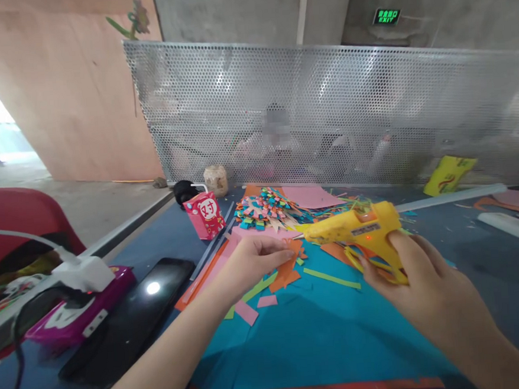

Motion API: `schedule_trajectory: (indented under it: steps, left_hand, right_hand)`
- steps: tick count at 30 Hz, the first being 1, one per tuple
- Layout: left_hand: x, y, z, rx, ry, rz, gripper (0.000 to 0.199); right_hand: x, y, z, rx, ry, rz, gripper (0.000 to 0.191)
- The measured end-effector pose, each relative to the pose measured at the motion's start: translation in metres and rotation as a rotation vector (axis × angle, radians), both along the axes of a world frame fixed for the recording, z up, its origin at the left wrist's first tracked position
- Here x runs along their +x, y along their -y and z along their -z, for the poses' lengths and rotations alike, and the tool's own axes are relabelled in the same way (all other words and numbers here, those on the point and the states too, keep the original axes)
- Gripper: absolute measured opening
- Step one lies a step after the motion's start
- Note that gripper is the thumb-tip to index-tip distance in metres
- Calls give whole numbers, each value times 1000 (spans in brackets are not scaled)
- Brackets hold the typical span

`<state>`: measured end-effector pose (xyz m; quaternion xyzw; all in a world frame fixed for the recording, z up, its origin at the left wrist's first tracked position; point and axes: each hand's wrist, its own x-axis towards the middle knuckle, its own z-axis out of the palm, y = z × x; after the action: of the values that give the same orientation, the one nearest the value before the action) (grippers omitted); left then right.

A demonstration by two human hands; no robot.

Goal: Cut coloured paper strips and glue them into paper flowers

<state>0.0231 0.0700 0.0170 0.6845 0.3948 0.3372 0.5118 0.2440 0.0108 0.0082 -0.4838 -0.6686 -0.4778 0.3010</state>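
My right hand point(420, 272) is wrapped round a yellow hot glue gun point(355, 229), fingers at its trigger, with a small red light lit on its side. Its nozzle points left at an orange paper piece point(288, 268), which my left hand point(261, 259) pinches between thumb and fingers. Whether the nozzle touches the paper I cannot tell. Beneath lie blue paper sheets point(323, 338). Pink paper scraps point(247, 312) and a green paper strip point(332, 278) lie on them. Behind my left hand is a pile of fringed, multicoloured paper pieces point(264, 209).
A black phone point(130, 322) and a purple power strip point(81, 310) with a white plug lie on the left. Behind them stand a red drink carton point(205, 216) with a straw and a jar point(216, 181). A perforated metal screen point(242, 77) borders the back; a yellow packet point(449, 175) leans there.
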Motion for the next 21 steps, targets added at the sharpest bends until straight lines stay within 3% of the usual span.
schedule_trajectory:
  steps: [14, 21]
  left_hand:
    - [0, 2, -2, 53, 0, 33, 26]
    - [2, 2, 0, -19, -10, -10, 15]
  right_hand:
    - [7, 6, -3, 88, 59, 58, 25]
    - [0, 5, -8, 77, 68, 17, 25]
